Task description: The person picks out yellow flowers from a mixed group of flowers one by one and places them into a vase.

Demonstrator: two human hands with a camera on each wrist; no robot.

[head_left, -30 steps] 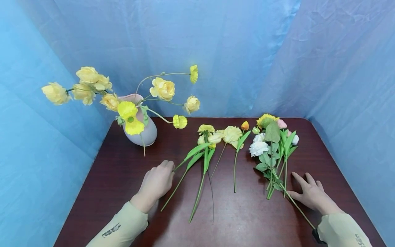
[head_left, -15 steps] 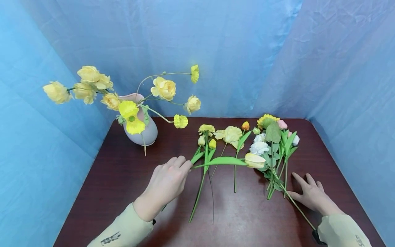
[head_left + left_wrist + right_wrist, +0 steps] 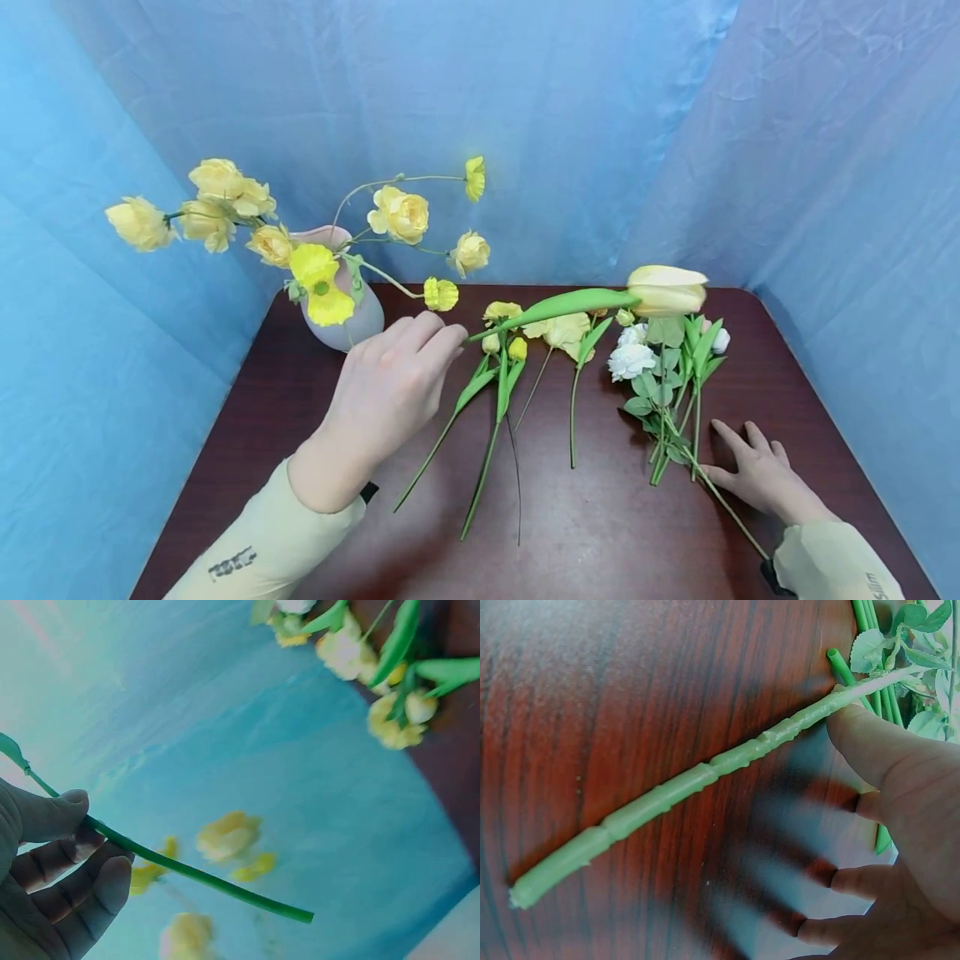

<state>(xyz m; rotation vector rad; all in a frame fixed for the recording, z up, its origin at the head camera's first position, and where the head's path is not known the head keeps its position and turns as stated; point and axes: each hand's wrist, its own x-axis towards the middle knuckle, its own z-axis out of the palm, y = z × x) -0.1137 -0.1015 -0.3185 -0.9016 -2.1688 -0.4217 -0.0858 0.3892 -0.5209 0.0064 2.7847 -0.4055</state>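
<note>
My left hand (image 3: 393,383) pinches the green stem of a pale yellow tulip (image 3: 666,290) between thumb and fingers, above the table. The tulip's bloom points right, over the flowers at the back. In the left wrist view the cut end of its stem (image 3: 247,895) sticks out past the fingertips. My right hand (image 3: 761,475) rests on the table at the right with fingers spread. Its thumb touches a thick green stem (image 3: 660,799) in the right wrist view. A pale vase (image 3: 352,321) at the back left holds several yellow flowers (image 3: 401,217).
Several yellow flowers (image 3: 517,348) lie mid-table with green stems toward the front. A stem with an orange tulip, mostly covered, lies beside them. At the right lies a bunch with white blooms (image 3: 632,362) and green leaves. Blue curtains (image 3: 525,125) hang around the dark table (image 3: 600,533).
My left hand has picked up the pale tulip from the table and raised it, its bloom swinging to the right. My right hand has stayed in place.
</note>
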